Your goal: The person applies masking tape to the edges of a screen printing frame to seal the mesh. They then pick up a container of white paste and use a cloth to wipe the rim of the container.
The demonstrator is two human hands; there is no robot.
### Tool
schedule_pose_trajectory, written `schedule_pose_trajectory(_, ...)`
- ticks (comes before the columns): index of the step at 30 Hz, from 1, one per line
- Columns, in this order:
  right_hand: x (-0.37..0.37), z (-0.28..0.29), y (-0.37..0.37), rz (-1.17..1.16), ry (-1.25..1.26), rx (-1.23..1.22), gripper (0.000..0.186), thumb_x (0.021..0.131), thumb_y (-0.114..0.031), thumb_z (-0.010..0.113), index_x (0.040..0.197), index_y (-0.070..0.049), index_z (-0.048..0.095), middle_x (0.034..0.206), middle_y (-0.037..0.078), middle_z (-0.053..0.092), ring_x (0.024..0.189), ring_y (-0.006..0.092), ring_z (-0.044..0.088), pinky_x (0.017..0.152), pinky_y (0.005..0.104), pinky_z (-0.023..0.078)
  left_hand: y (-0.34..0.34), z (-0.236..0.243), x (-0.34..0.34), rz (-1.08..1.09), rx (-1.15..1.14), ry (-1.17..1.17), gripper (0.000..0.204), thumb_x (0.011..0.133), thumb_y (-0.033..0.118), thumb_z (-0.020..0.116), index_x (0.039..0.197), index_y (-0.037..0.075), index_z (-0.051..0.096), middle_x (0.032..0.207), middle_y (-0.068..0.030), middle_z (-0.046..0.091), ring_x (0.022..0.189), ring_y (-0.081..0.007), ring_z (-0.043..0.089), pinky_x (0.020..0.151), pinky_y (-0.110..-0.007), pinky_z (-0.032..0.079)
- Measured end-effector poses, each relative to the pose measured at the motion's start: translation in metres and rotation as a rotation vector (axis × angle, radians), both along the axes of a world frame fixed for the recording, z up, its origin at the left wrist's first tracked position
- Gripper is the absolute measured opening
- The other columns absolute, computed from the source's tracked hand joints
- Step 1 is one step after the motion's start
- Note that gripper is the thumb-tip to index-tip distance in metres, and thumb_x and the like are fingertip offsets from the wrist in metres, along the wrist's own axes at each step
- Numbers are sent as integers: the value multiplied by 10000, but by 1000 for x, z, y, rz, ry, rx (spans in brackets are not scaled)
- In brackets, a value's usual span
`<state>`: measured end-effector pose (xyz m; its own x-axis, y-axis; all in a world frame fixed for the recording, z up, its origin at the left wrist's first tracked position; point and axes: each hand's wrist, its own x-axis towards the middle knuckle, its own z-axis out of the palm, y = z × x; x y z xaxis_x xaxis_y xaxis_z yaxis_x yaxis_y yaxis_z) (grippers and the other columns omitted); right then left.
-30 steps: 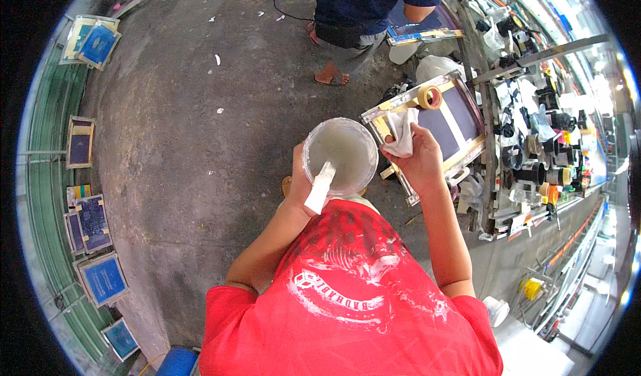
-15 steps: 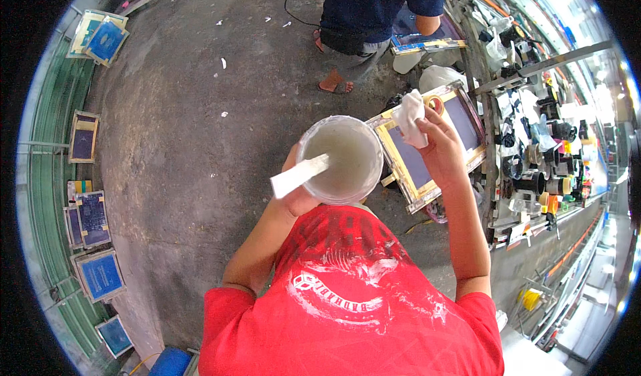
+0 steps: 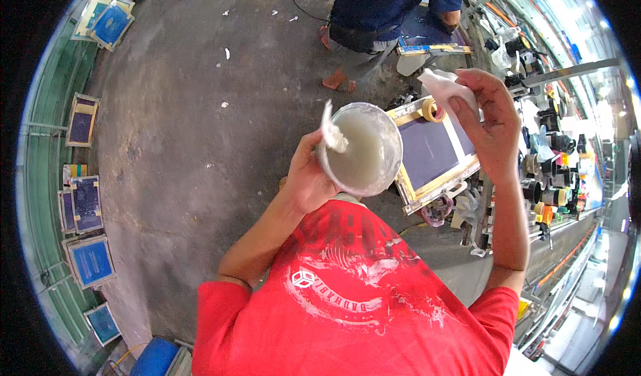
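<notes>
My left hand (image 3: 308,179) is closed around the side of a whitish plastic tub (image 3: 398,150) with a cloudy, pale liquid (image 3: 360,150) in it. A flat white stick (image 3: 327,119) stands in the tub, leaning over the rim on the hand's side. My right hand (image 3: 491,119) is raised to the right of the tub, its fingers pinching a crumpled white cloth or tissue (image 3: 446,89). Beneath that hand lies a wooden-framed mesh screen (image 3: 427,154) with a dark surface. A roll of tan tape (image 3: 434,110) rests at its far edge.
Another person (image 3: 384,6) in a dark blue shirt stands ahead, beside a second framed screen (image 3: 437,48). Cluttered shelves (image 3: 551,169) with containers run along the right. Several framed screens (image 3: 92,261) lean at the left wall. White scraps (image 3: 225,104) lie on the concrete floor.
The tub in my left hand has shifted right, and its stick now points more upward. My right hand has moved right and farther out with the white cloth. The other person's arm has shifted.
</notes>
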<state>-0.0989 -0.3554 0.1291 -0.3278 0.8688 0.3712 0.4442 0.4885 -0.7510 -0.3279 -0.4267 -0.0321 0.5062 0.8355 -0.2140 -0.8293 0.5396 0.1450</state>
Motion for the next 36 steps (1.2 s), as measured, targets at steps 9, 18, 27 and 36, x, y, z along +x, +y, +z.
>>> schedule_pose_trajectory(9, -42, 7, 34, 637, -798, 461, 270, 701, -37, 700, 964, -63, 642, 939, 62, 586, 900, 243, 599, 796, 357, 489, 4, 15, 14, -29, -122, 0, 504, 907, 462, 444, 1271, 133, 553, 1245, -61, 602, 1147, -225, 585, 948, -479, 492)
schedule_pose_trajectory(18, -51, -13, 35, 714, -1087, 499, 209, 761, -119, 612, 959, -63, 644, 898, 56, 553, 875, 212, 580, 822, 331, 477, -2, 4, 18, 36, -66, 134, 557, 907, 533, 389, 1274, 136, 526, 1171, -42, 605, 1039, -186, 618, 837, -413, 522)
schedule_pose_trajectory(27, -69, -11, 31, 703, -1227, 565, 99, 768, -92, 589, 835, -24, 615, 848, 71, 557, 864, 210, 584, 833, 324, 479, 0, 3, 17, 213, -102, 117, 466, 925, 420, 383, 1234, 110, 544, 1154, -50, 615, 1075, -187, 597, 929, -397, 486)
schedule_pose_trajectory(36, -82, -9, 25, 656, -1437, 436, 154, 777, -58, 587, 926, -22, 607, 884, 80, 537, 903, 223, 559, 851, 346, 454, 3, -4, 22, 346, -119, 85, 424, 939, 399, 376, 1196, 114, 557, 1137, -41, 619, 1066, -183, 598, 950, -380, 470)
